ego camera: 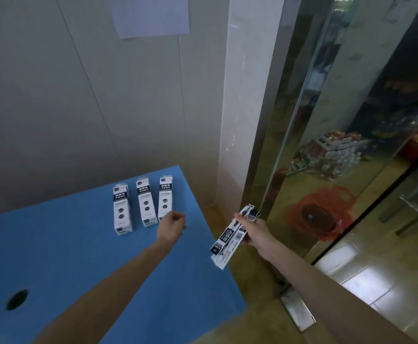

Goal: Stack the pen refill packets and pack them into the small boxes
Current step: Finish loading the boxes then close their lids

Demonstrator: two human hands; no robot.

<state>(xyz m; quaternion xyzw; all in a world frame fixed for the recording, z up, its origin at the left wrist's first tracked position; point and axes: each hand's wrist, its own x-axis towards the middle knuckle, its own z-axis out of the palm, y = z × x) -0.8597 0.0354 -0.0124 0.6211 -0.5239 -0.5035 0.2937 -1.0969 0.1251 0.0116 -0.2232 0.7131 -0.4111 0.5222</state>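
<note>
The tabletop has a matt blue surface, smooth and without glare. The three small boxes are printed white card; the refill packets look like thin printed film or paper. The door frame is polished reflective metal, the floor glossy tile, the wall matt panelling.
</note>
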